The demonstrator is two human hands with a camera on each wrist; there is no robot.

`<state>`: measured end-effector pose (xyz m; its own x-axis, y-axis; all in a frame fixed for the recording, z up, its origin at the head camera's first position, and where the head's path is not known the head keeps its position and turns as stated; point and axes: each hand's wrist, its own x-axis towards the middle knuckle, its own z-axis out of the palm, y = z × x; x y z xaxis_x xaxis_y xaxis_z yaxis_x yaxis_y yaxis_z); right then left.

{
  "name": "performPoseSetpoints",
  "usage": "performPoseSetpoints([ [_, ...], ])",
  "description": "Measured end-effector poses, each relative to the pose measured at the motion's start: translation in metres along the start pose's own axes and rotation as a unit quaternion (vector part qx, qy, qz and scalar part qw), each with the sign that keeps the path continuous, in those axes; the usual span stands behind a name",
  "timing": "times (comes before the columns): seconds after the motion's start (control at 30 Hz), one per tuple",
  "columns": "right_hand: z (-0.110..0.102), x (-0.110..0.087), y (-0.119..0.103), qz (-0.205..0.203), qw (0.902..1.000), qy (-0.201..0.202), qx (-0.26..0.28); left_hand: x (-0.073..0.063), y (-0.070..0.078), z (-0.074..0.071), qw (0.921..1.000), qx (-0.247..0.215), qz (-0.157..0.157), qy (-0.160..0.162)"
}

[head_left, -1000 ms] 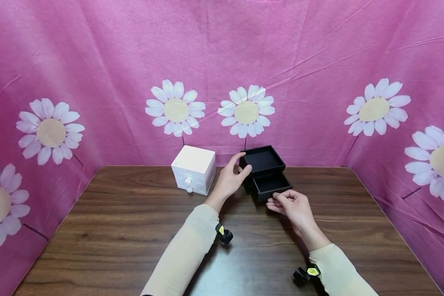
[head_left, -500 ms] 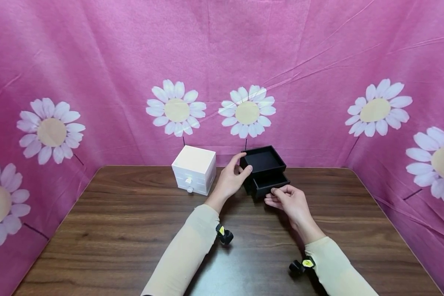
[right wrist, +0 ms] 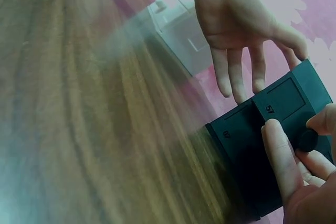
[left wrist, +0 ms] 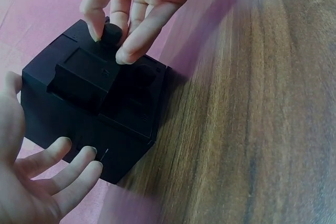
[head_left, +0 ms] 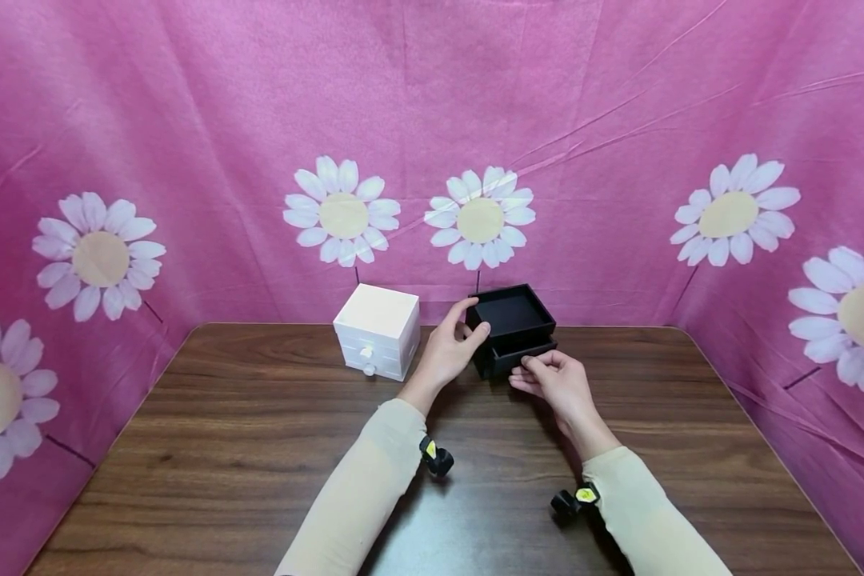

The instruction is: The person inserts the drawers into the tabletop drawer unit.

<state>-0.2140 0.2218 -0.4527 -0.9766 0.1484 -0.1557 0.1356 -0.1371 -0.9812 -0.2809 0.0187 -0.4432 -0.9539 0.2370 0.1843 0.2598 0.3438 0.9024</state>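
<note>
A small black drawer box with a recessed top stands near the back of the table. One of its drawers sticks out a little from the front. My right hand pinches that drawer's round black knob between thumb and fingers. On the box's left side, my left hand holds it, thumb at the front corner and index finger farther back along the top edge. The other left fingers lie against the side face in the left wrist view. Small dark marks show on the drawer fronts in the right wrist view.
To the left of the black box stands a white drawer box with white knobs, its drawers pushed in. Both boxes are on a brown wooden table. Behind hangs a pink cloth with printed daisies.
My right hand has moved back and slightly left with the drawer, which has slid most of the way into the black box. My left hand and the box have stayed in place.
</note>
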Motion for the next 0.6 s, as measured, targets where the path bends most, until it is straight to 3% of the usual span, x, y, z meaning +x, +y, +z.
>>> performPoseSetpoints([
  [0.4,0.01,0.011,0.005,-0.009,0.9998,0.015,0.011,0.0,-0.001,0.001,1.0,0.001,-0.002,0.003],
  [0.6,0.012,0.013,0.001,-0.007,0.9998,0.017,-0.009,0.0,0.001,-0.001,1.0,0.0,0.002,-0.001],
])
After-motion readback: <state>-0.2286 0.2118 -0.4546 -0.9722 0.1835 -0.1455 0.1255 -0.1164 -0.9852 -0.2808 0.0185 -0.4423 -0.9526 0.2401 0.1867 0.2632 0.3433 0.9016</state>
